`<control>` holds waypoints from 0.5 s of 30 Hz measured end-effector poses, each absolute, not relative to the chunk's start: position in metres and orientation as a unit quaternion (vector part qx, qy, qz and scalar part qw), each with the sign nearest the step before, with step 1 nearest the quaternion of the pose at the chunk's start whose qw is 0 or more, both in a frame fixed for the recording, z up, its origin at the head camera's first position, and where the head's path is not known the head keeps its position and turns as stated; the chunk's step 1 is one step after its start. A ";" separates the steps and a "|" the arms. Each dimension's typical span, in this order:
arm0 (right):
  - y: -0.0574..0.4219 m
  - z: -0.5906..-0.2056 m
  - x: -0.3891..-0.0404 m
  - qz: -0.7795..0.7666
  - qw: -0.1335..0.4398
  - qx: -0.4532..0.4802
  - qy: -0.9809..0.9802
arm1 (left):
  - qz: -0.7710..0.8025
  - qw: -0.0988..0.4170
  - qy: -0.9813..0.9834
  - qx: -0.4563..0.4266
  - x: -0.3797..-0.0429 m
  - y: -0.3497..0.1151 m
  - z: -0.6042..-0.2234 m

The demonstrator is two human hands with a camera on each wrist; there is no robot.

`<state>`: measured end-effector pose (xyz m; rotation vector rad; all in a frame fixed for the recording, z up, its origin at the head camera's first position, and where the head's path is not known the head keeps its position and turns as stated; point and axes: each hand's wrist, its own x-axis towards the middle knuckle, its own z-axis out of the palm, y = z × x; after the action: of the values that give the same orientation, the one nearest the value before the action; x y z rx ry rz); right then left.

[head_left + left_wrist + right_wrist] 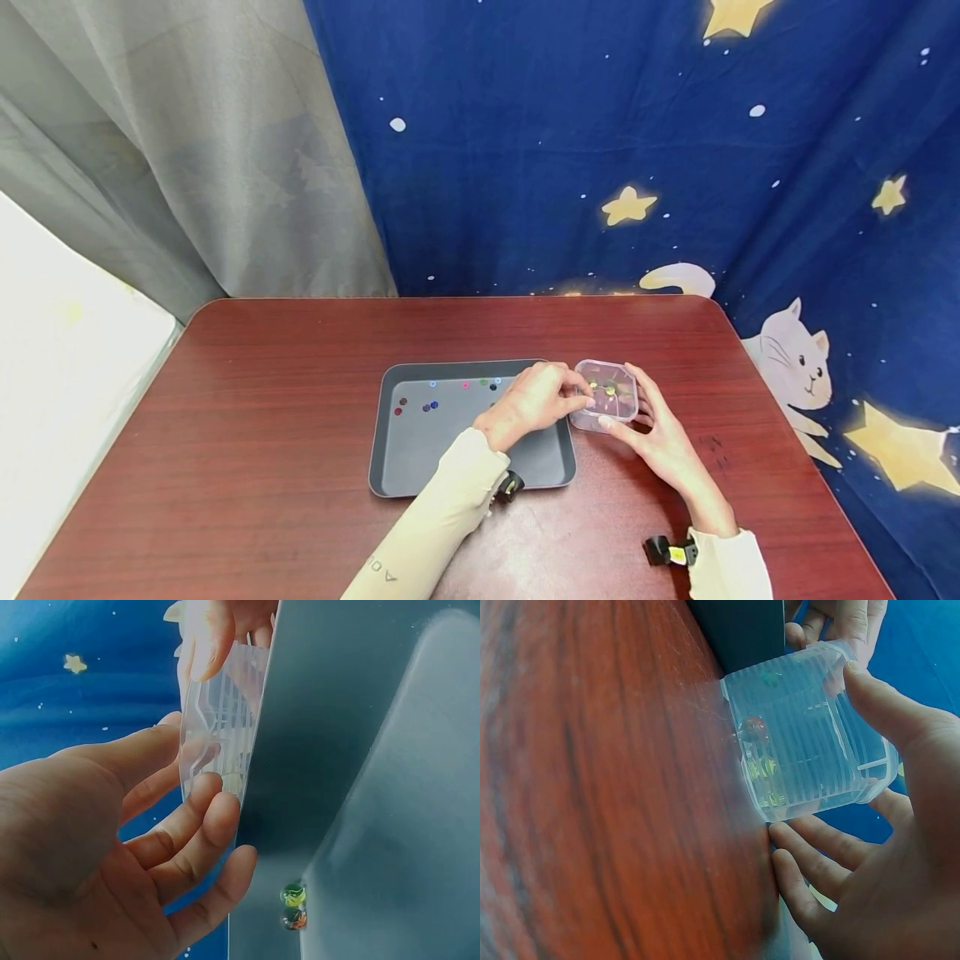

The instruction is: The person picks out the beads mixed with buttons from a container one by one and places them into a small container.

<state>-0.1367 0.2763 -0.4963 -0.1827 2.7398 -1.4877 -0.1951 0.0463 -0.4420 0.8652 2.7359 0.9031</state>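
A clear plastic box (606, 393) stands on the table against the right side of a grey tray (435, 371). My right hand (667, 442) grips the box, its thumb on the near side and its fingers around the right side. Reaching across the tray, my left hand (538, 396) has thumb and index finger at the box's open top. Those fingertips are partly hidden, so a pinched thing cannot be made out. Inside the box lie glass marbles (763, 766) with coloured swirls. More marbles (294, 895) lie in the tray, mostly toward its far half.
The tray and box sit on a reddish-brown wooden table (262, 433). A blue curtain with stars (510, 167) and a grey curtain (247, 167) hang behind it. At the left is a white surface (67, 375).
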 end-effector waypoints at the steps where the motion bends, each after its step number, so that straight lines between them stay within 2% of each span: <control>1: 0.276 -0.496 -0.137 -0.477 0.010 -0.059 0.877 | 0.302 0.067 0.907 0.286 -0.195 0.046 -0.442; 15: 0.276 -0.494 -0.136 -0.473 0.007 -0.062 0.879 | 0.337 0.075 0.897 0.275 -0.197 0.043 -0.444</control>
<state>-0.1360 0.2758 -0.4945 -0.1952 2.7475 -1.4805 -0.1968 0.0428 -0.4438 0.8263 2.6924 1.0103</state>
